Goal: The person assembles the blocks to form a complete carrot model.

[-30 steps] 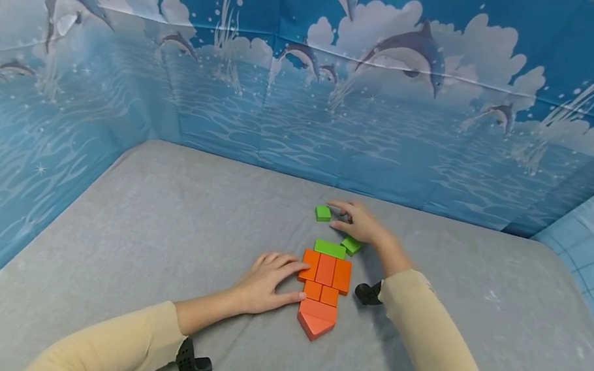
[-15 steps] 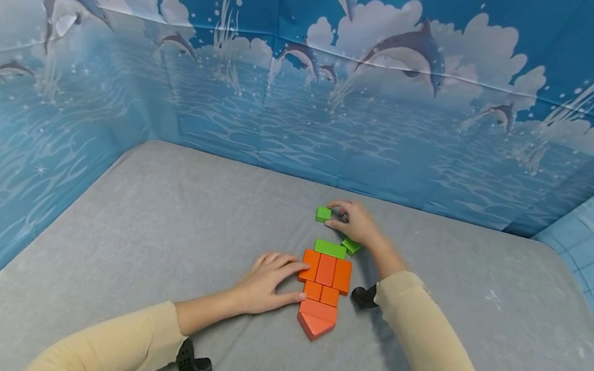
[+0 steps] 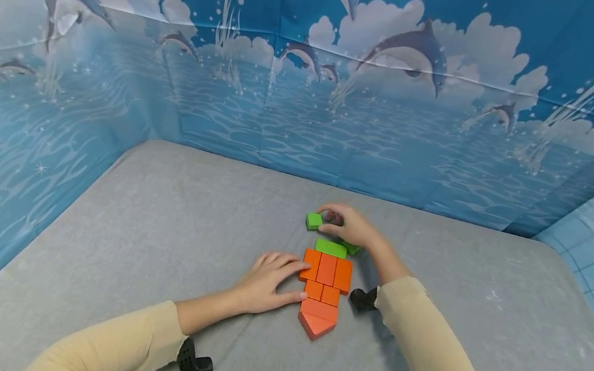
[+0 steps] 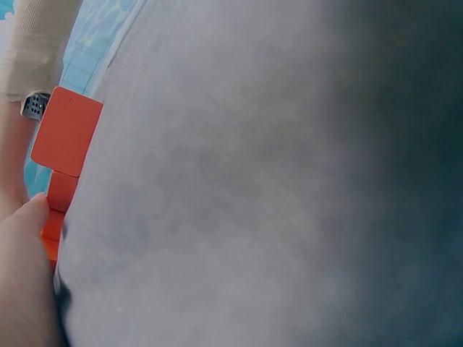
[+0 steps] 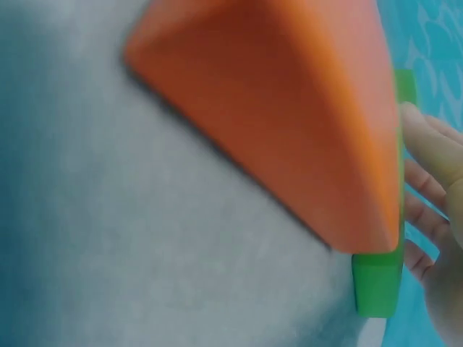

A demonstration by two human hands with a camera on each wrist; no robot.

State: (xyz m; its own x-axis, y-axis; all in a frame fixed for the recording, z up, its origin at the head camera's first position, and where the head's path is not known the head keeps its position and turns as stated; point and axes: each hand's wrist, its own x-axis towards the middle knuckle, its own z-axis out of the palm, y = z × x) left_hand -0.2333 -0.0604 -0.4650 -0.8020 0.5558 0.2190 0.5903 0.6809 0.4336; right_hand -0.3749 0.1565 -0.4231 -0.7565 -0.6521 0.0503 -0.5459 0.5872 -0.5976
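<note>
Flat on the grey cloth, several orange and red blocks (image 3: 326, 269) lie joined in a column, with a red pointed block (image 3: 317, 322) at the near end. My left hand (image 3: 266, 283) lies along the column's left side, fingers extended. Its index fingertip touches an upper orange block, and its thumb (image 4: 32, 217) reaches a small one. At the far end lies a long green block (image 3: 331, 248). Beyond that, my right hand (image 3: 350, 225) pinches a small green block (image 3: 314, 221) between thumb and index finger. Another green block (image 3: 352, 247) is partly hidden beneath this hand.
Grey cloth (image 3: 196, 214) covers the surface. A blue dolphin-print curtain (image 3: 309, 115) rises behind it and along both sides. Black wrist mounts (image 3: 194, 363) hang from both beige sleeves.
My right hand has closed its thumb and index finger on the small green block and drawn it slightly nearer and to the left. My left hand has stayed in place.
</note>
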